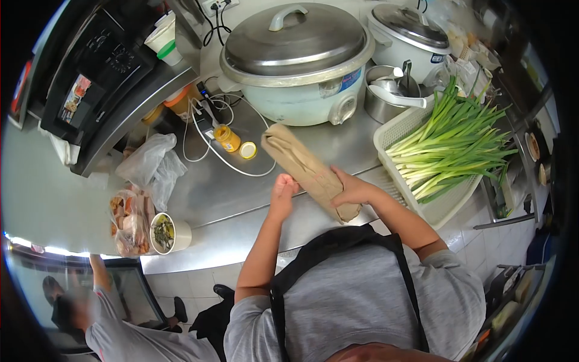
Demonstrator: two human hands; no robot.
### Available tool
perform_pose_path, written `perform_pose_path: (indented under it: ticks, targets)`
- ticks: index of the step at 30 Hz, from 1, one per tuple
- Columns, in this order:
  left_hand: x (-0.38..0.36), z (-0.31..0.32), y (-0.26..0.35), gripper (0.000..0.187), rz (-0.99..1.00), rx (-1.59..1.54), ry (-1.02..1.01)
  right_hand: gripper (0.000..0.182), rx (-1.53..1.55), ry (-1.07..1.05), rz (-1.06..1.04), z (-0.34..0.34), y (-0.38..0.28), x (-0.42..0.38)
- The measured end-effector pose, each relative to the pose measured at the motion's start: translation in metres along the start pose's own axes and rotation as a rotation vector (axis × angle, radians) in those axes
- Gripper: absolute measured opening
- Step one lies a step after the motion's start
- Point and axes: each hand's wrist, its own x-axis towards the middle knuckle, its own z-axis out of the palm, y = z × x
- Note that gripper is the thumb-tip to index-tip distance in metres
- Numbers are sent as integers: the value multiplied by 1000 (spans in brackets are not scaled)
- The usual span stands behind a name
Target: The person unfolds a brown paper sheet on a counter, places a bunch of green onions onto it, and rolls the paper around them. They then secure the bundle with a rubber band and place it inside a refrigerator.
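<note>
A long brown paper package (304, 166) with folded ends lies slantwise over the front of the steel counter. My right hand (351, 188) grips its near end from the right side. At its left edge my left hand (283, 192) is closed in a pinch on a thin reddish string or band, which runs across the package toward my right hand. An open yellow jar (227, 138) lies tipped on the counter beyond the package, with its lid (248, 150) beside it.
Large rice cooker (295, 72) at the back, smaller cooker (410, 36) behind right. Green onions (452, 145) fill a white basket (416, 208) at right. Bagged food (129, 220) and a paper cup (170, 233) stand left. Another person (139, 329) is at lower left.
</note>
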Motion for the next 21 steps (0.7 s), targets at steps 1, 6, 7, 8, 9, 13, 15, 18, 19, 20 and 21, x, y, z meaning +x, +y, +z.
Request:
perform_pose_path:
  ticks: [1, 6, 7, 8, 9, 13, 15, 18, 19, 20, 21]
  targets:
    - [0, -4, 8, 6, -3, -53, -7, 98, 33, -38, -11, -2, 0, 3]
    - [-1, -1, 38, 9, 35, -134, 82, 93, 238, -211, -1, 2, 1, 8]
    - [1, -5, 41, 9, 59, -157, 78, 93, 268, -209, -24, 4, 1, 7]
    - [3, -8, 44, 8, 83, -180, 72, 92, 296, -206, -46, 6, 3, 7]
    - [6, -9, 47, 8, 85, -191, 77, 91, 323, -203, -67, 8, 4, 6]
    - [9, -5, 51, 8, 64, -16, 80, 92, 273, -131, -132, 12, 4, 3]
    - [5, 3, 49, 11, 63, 140, 27, 91, 204, -39, -160, 11, -1, -1]
    - [-1, 12, 51, 10, 189, 295, -40, 89, 320, 45, -26, 8, -8, 3]
    - [0, 10, 53, 13, 198, 217, 71, 88, 240, 107, -101, 10, -10, 2]
    - [2, 7, 56, 17, 204, 137, 179, 87, 163, 168, -174, 13, -11, 1]
    - [2, 2, 60, 21, 207, 56, 285, 86, 89, 229, -248, 15, -15, 0]
